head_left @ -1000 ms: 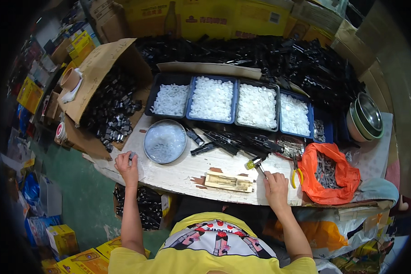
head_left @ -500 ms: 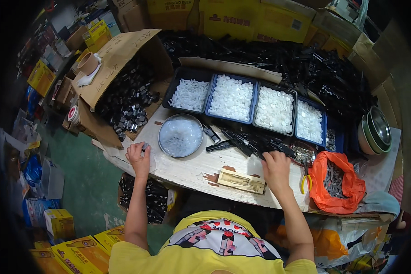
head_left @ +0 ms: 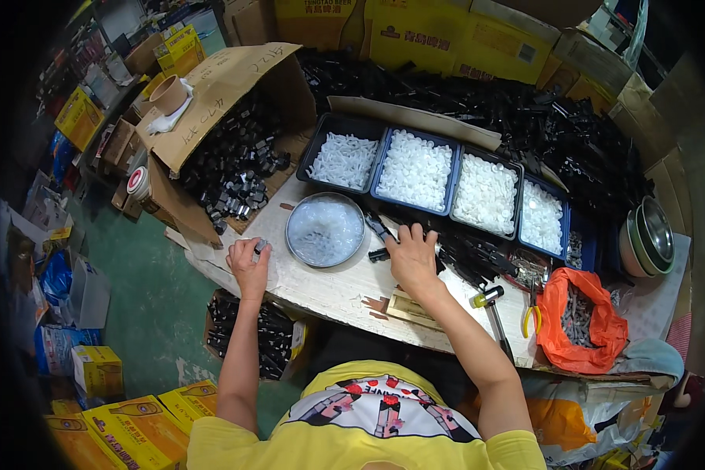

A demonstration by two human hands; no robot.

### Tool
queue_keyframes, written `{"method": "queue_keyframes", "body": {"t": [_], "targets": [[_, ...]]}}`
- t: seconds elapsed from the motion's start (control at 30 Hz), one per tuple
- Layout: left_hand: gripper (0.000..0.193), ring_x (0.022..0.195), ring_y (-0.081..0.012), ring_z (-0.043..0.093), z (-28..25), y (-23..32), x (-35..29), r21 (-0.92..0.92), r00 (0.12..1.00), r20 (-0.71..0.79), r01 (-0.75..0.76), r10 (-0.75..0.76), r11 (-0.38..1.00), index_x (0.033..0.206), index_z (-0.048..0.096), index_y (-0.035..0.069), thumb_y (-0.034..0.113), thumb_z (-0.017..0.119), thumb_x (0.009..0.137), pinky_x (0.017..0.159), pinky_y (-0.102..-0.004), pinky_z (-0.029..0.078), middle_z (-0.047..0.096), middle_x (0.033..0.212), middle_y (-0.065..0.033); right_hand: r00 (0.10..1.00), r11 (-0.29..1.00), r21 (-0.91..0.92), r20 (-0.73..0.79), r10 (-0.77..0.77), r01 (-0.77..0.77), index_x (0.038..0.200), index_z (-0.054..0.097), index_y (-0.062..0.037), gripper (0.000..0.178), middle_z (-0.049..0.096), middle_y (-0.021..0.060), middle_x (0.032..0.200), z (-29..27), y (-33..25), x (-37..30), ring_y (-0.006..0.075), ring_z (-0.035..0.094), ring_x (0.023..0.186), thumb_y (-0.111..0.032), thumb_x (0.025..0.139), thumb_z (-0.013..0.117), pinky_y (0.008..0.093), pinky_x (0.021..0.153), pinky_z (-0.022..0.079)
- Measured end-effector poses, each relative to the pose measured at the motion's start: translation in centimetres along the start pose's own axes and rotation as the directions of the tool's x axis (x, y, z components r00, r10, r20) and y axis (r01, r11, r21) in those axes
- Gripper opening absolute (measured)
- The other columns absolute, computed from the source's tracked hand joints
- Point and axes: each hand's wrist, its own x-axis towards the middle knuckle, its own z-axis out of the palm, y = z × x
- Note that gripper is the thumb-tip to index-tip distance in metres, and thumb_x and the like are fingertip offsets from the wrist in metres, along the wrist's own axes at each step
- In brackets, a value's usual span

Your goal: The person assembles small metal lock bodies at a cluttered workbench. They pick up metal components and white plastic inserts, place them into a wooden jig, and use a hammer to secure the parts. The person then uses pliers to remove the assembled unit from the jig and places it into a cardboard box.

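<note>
My left hand [head_left: 247,270] is at the left edge of the white worktable, its fingers closed on a small shiny dark metal piece [head_left: 260,247]. Just to its right sits a round metal bowl [head_left: 326,229] lined with clear plastic, with small pale parts inside. My right hand [head_left: 412,257] reaches over the black parts [head_left: 470,252] lying in front of the trays. Its fingers are spread, and their tips touch or nearly touch a black piece. Below it, my forearm partly covers a pale wooden jig [head_left: 411,309]. A hammer [head_left: 489,298] with a yellow-and-black head lies right of that forearm.
Blue trays of white plastic parts [head_left: 412,172] line the back. An open carton of dark metal pieces [head_left: 239,192] stands at left. Black parts [head_left: 572,141] are heaped behind. Yellow-handled pliers [head_left: 532,319], an orange bag [head_left: 552,333] of grey parts and stacked bowls [head_left: 652,239] are at right.
My right hand has moved left from above the jig's right end to the black parts near the bowl. The hammer now shows on the table. My left hand still holds the metal piece.
</note>
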Motion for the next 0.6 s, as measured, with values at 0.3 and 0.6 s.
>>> {"method": "queue_keyframes", "body": {"t": [0.3, 0.6], "targets": [[0.024, 0.085, -0.0218, 0.048, 0.1, -1.0, -0.8, 0.003, 1.000, -0.001, 0.027, -0.027, 1.000, 0.090, 0.063, 0.009, 0.017, 0.070, 0.068, 0.079, -0.0351, 0.033, 0.054, 0.085, -0.0032, 0.979, 0.971, 0.233, -0.178, 0.097, -0.054, 0.086, 0.063, -0.0110, 0.024, 0.053, 0.0039, 0.088, -3.5, 4.3, -5.8, 0.0227, 0.047, 0.088, -0.001, 0.065, 0.060, 0.0382, 0.071, 0.031], [0.024, 0.090, -0.0229, 0.046, 0.3, -0.2, -0.9, 0.175, 0.999, 0.037, -0.014, 0.008, 0.985, 0.095, 0.063, 0.007, 0.014, 0.066, 0.072, 0.079, -0.0376, 0.031, 0.052, 0.090, -0.0053, 0.994, 0.994, 0.004, -0.011, 0.112, -0.112, 0.083, 0.060, -0.0083, 0.016, 0.053, 0.0039, 0.080, -2.9, 6.0, -9.3, 0.0233, 0.047, 0.083, -0.010, 0.067, 0.063, 0.0407, 0.071, 0.031]]}}
